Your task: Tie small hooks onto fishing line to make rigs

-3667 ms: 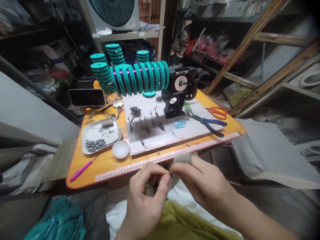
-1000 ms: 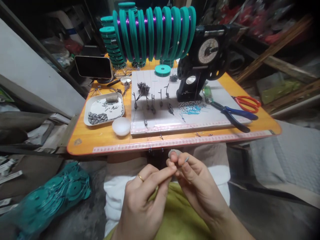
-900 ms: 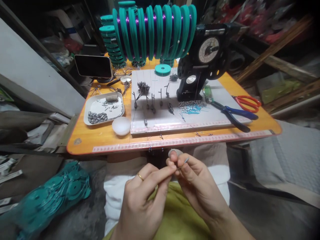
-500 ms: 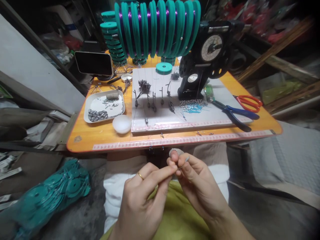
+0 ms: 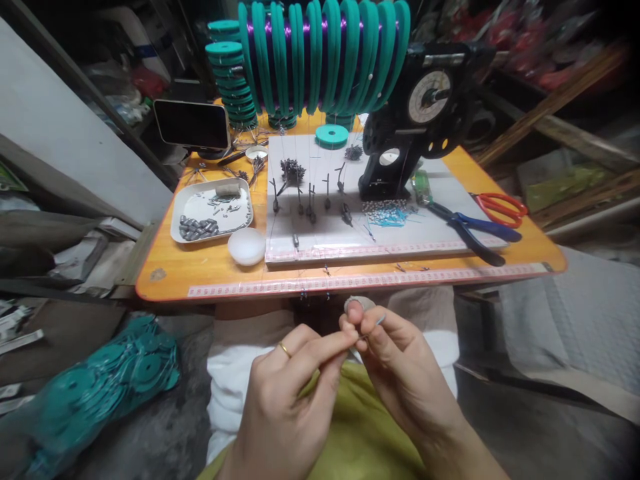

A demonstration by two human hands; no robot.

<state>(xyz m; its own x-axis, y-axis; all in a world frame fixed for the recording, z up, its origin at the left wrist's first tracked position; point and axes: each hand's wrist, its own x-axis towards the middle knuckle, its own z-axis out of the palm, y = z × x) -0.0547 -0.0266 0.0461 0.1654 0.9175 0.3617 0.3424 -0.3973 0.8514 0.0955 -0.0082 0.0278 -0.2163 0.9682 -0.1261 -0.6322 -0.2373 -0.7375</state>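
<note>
Over my lap, just below the front edge of the orange table (image 5: 210, 273), my two hands meet in a pinch. My left hand (image 5: 287, 393), with a ring on one finger, pinches something too fine to make out. My right hand (image 5: 400, 373) pinches a thin blue-tipped piece (image 5: 379, 321); one of its fingertips wears a grey wrap. Thin lines run from the hands up over a white board (image 5: 430, 230) toward a row of teal spools wound with purple line (image 5: 325, 57) on a black winding machine (image 5: 415, 113).
On the table lie a white tray of small metal weights (image 5: 210, 217), a white dish (image 5: 247, 245), blue-handled pliers (image 5: 470, 230), orange scissors (image 5: 500, 207), a phone (image 5: 191, 125) and stacked teal spools (image 5: 230, 73). A bag of teal discs (image 5: 100, 393) lies at lower left.
My hands have stayed pinched together, shifting slightly to the right. Since 3.7 s ago the view has come closer to the table and my hands have dropped lower over my lap.
</note>
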